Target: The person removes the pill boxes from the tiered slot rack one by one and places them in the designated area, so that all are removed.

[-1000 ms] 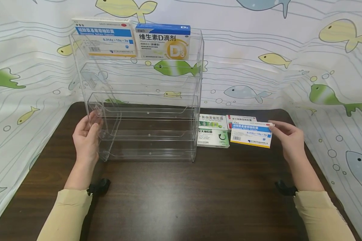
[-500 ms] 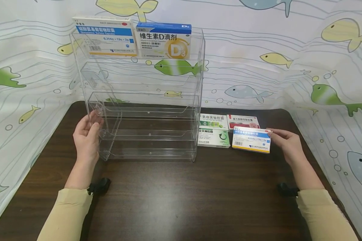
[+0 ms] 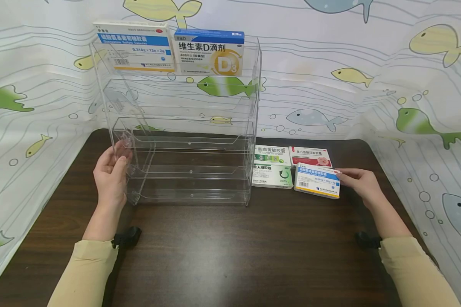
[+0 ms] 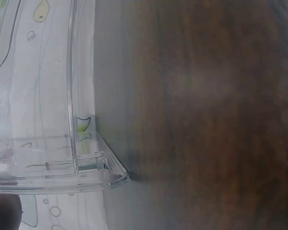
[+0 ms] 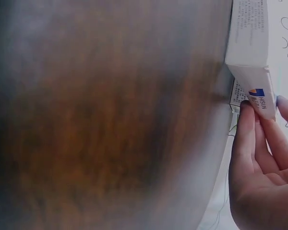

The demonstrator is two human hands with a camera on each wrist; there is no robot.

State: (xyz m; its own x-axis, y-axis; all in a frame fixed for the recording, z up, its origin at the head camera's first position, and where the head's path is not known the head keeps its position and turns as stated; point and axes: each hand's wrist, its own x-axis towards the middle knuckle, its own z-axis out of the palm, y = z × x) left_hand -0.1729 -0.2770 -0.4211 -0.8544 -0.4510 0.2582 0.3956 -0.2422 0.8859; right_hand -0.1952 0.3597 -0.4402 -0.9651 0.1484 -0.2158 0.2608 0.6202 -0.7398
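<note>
My right hand pinches the right end of a white, blue and yellow medicine box, which lies tilted low at the front of the box group. In the right wrist view, thumb and fingers grip the narrow end of that box. At the left, my left hand grips the side wall of a clear acrylic display rack. Only a dark fingertip shows beside the rack wall in the left wrist view. On the top tier stand a matching glucosamine box and a blue-topped vitamin D box.
Right of the rack lie a green-and-white box, another green one in front of it, and a red-and-white box. Everything stands on a dark wooden table; a fish-patterned sheet hangs behind.
My right hand has brought the blue-and-yellow medicine box down and slightly nearer, uncovering more of the red-and-white box. The left hand and the rack have stayed in place.
</note>
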